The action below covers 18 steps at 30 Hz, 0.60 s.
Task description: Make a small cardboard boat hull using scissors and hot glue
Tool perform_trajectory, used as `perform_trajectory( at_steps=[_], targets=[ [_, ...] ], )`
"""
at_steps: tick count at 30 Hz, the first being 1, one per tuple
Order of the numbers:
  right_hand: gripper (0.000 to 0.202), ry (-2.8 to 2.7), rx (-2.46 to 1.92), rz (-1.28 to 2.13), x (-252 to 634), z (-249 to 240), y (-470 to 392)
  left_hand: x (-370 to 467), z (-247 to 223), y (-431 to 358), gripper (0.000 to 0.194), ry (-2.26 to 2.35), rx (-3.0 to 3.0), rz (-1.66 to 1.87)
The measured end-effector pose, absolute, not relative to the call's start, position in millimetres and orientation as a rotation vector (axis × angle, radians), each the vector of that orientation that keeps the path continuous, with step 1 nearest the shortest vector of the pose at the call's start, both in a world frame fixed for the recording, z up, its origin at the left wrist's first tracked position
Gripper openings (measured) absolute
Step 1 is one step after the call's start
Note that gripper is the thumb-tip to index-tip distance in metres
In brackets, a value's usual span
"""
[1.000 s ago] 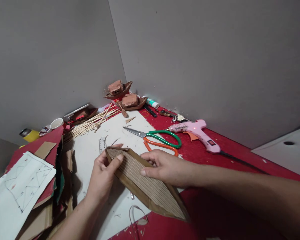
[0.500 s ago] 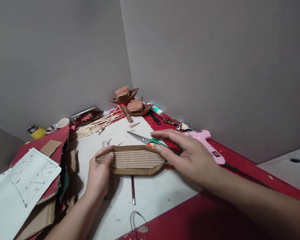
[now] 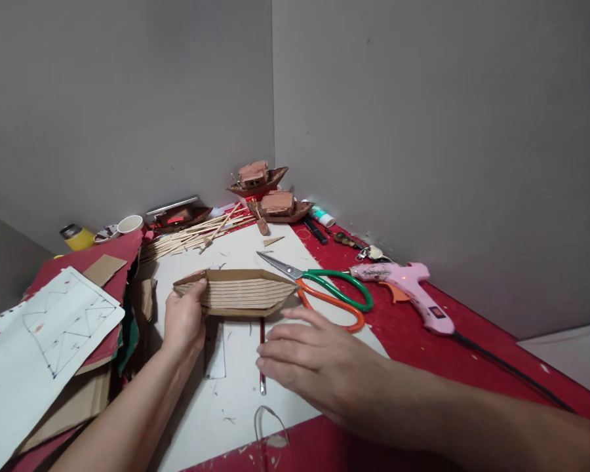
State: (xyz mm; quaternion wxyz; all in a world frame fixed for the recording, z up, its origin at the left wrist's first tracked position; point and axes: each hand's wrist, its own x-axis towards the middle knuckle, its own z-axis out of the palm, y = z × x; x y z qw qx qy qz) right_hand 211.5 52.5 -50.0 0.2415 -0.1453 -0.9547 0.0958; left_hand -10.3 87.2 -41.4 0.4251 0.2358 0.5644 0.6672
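A small cardboard boat hull (image 3: 248, 295), with pointed ends and a ribbed corrugated floor, is raised above the white board (image 3: 177, 410). My left hand (image 3: 185, 314) pinches its left end, thumb on the inside. Just below the hull's right end is my right hand (image 3: 314, 364), holding nothing, its fingers stretched out over a pencil (image 3: 262, 377) on the board. Scissors (image 3: 319, 285) with green and orange handles lie beyond that hand, blades pointing left.
A pink glue gun (image 3: 417, 295) with a black cord lies on the red table at the right. Finished model boats (image 3: 278, 206) and thin wooden sticks (image 3: 196, 236) are at the back. Stacked cardboard and a paper drawing (image 3: 73, 321) occupy the left, near a white cup (image 3: 130, 225).
My right hand has come away from the hull's right end and the scissors, moving down and toward me. My left hand still holds the hull, which sits slightly further left.
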Motion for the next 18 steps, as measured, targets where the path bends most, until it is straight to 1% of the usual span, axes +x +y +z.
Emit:
perform_trajectory(
  at_steps=[3,6,10,13,16,18],
  targets=[
    [0.034,-2.767,-0.372,0.249,205,-62,54,-13,-43,89,0.025,1.431,0.564,1.660],
    [0.022,-2.831,-0.457,0.192,204,-63,58,-12,-45,87,0.024,1.433,0.564,1.637],
    [0.015,-2.854,-0.675,0.203,215,-46,57,-7,-43,83,0.020,1.432,0.555,1.587],
    [0.015,-2.727,-0.807,0.287,227,-35,57,-2,-38,79,0.016,1.451,0.530,1.544],
    [0.022,-2.489,-0.771,0.228,234,-33,59,2,-30,71,0.011,1.481,0.502,1.515],
    [0.022,-2.383,-0.752,0.197,235,-34,61,1,-24,61,0.011,1.504,0.488,1.496]
  ],
)
